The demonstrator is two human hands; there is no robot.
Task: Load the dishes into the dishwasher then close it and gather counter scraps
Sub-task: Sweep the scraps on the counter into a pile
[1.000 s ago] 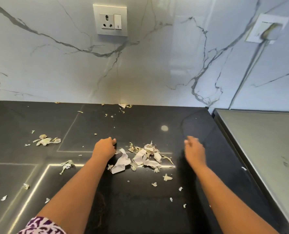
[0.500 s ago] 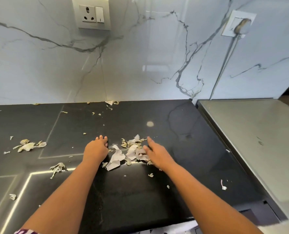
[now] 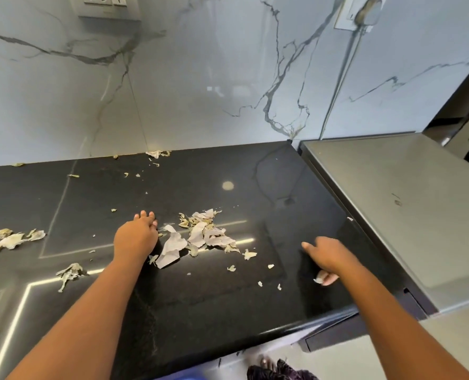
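At the near edge of the glossy black stone counter (image 3: 200,305), 2 bare forearms reach in. The right hand (image 3: 328,257) sits low on the counter's right side, index finger stretched out to the left, the other fingers curled under with a small pale scrap (image 3: 318,278) at their tips; whether it is pinched or only touched I cannot tell. The left hand (image 3: 137,237) lies palm down, fingers loosely extended, holding nothing, its fingertips just beside the main heap of pale papery peel scraps (image 3: 200,237), which lies between both hands near the counter's middle. Small flakes (image 3: 248,254) trail from the heap toward the right hand. Further left lie 2 smaller clumps of scraps (image 3: 11,239), and more bits (image 3: 156,154) rest at the foot of the white grey-veined marble wall (image 3: 200,91). A grey flat-topped appliance (image 3: 408,209) adjoins the counter on the right. A white wall socket (image 3: 107,6) is at top left
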